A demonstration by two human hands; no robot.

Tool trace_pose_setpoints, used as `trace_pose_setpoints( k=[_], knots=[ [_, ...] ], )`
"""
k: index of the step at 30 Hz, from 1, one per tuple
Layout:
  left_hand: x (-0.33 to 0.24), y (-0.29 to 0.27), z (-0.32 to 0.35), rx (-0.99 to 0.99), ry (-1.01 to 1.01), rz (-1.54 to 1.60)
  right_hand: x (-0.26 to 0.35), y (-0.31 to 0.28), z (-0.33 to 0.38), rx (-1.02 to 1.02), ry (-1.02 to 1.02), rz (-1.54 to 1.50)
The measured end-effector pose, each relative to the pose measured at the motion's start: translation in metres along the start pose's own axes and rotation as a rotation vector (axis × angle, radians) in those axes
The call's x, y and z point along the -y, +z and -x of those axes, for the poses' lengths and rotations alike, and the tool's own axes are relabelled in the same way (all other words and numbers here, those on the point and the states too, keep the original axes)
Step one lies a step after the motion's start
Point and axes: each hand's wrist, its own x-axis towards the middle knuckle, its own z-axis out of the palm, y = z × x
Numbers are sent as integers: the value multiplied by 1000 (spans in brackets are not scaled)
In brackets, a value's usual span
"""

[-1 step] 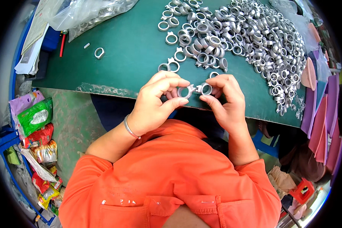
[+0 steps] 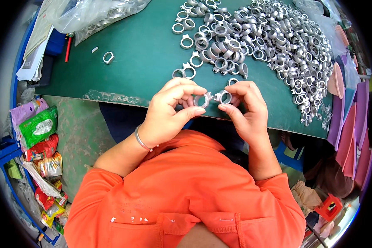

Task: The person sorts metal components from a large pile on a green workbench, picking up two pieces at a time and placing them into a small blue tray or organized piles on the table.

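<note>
Above the table's near edge, my left hand pinches a grey metal ring between thumb and fingers. A second metal ring, of the same small lugged kind, is pinched in my right hand. Their lugs point at each other, with a narrow gap between them. More loose rings lie just beyond my hands, among them a ring past my left fingers and a partly covered ring by my right fingertips.
A large heap of metal rings spreads over the right of the green table. At the left lie a lone ring, a small white piece, a red pen and a clear plastic bag. Pink and purple sheets stand at the right.
My right hand and its ring have shifted very slightly right, widening the gap between the two lugs a little. My left hand looks still.
</note>
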Motion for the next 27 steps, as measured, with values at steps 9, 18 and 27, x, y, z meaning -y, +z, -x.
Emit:
trace_pose_setpoints(
  k=[9,18,27],
  knots=[
    [-1,1,8,114,-412,867,-10,-1,6,160,272,-1143],
    [1,-19,1,97,-214,948,-12,-24,-6,-85,119,-1041],
    [-20,-43,-25,-117,18,-670,2,-25,-26,138,-76,588]
  ],
)
